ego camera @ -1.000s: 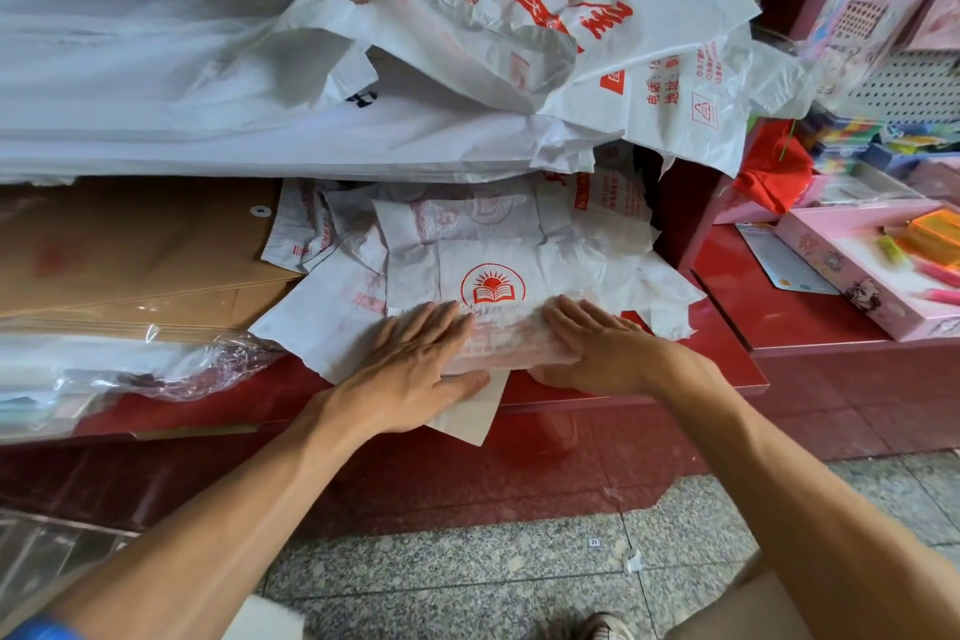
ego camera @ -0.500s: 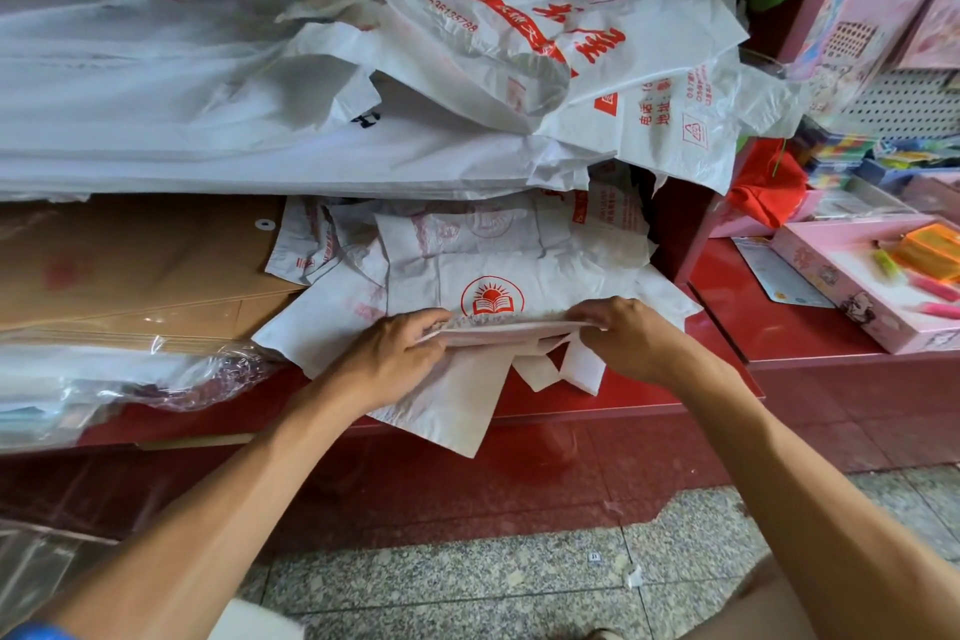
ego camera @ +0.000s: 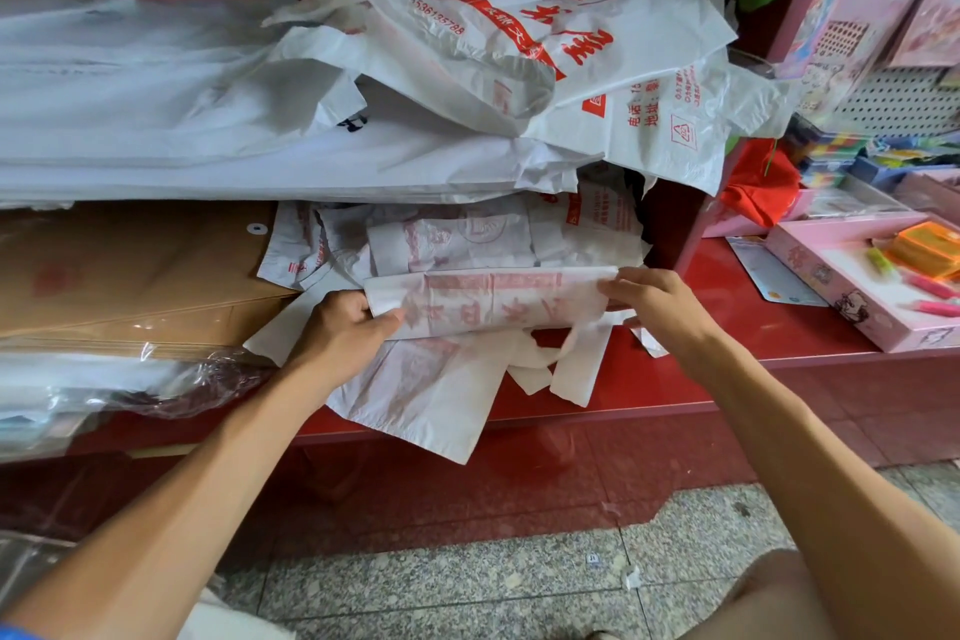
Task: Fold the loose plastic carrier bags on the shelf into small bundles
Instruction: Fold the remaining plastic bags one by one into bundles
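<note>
Together, both bare forearms reach up and forward from the near edge toward the red shelf [ego camera: 649,395]. The left hand [ego camera: 340,335] curls round the left end of a folded white plastic carrier bag with faded red print [ego camera: 493,301], thumb on top and fingers tucked beneath. The right hand [ego camera: 657,304] pinches the bag's right end, fingertips on its upper corner. Held between them, the bag forms a long flat band above the shelf's near edge, its loose handles drooping over that edge. Behind it lie more crumpled white printed bags [ego camera: 457,239], and a heap of larger white bags with bold red lettering [ego camera: 519,31] rests farther back. Brown cardboard sheets [ego camera: 124,276] lie to the left.
</note>
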Action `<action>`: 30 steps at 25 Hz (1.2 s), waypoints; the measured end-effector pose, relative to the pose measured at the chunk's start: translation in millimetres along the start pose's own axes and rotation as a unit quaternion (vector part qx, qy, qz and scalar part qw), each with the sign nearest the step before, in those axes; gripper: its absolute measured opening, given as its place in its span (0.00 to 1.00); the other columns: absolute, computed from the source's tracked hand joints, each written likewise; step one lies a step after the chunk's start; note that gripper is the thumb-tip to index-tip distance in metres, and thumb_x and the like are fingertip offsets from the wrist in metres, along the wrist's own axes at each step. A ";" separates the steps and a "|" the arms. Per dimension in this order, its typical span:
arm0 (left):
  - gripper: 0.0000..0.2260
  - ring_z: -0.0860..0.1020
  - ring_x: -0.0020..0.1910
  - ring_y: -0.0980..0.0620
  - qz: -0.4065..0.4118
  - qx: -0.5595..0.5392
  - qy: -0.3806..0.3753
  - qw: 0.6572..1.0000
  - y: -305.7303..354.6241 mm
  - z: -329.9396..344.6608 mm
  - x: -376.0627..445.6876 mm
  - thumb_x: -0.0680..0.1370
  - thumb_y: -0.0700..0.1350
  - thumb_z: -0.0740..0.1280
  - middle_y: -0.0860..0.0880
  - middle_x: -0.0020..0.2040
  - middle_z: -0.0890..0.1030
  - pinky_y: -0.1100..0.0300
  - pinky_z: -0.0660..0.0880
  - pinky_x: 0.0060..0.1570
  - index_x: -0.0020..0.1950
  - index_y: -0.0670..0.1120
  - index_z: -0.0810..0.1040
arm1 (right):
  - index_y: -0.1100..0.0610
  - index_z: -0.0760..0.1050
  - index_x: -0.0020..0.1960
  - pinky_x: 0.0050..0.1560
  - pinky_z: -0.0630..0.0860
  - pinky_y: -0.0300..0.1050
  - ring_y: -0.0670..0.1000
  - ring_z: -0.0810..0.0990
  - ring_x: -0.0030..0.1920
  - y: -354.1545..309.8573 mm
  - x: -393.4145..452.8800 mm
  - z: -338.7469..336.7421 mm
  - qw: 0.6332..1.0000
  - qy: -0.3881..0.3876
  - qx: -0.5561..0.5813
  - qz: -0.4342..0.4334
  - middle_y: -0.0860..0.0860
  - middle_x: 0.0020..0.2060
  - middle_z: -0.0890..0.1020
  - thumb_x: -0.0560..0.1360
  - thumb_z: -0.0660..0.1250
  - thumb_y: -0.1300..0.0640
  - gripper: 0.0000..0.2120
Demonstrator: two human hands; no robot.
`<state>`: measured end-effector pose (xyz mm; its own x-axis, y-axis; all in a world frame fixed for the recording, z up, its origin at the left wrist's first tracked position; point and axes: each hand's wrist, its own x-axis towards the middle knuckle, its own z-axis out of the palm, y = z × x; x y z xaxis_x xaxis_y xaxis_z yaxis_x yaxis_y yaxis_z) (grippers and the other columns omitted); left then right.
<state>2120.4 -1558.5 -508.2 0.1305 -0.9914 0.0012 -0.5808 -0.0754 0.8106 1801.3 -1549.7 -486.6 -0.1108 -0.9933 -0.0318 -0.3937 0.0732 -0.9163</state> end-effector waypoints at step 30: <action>0.17 0.72 0.65 0.48 0.302 0.269 -0.053 0.913 15.7 37.1 -27.4 0.79 0.42 0.63 0.48 0.66 0.74 0.53 0.70 0.65 0.68 0.44 0.73 | 0.60 0.78 0.52 0.43 0.79 0.54 0.57 0.81 0.45 -1.4 -2.6 65.6 0.917 0.058 -0.319 -0.232 0.56 0.49 0.82 0.79 0.59 0.59 0.10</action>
<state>2077.9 -1536.5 -517.2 -0.4064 -0.8722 0.2721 -0.8355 0.4753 0.2758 1862.0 -1553.0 -511.5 0.1212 -0.9173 0.3793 -0.8724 -0.2808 -0.4002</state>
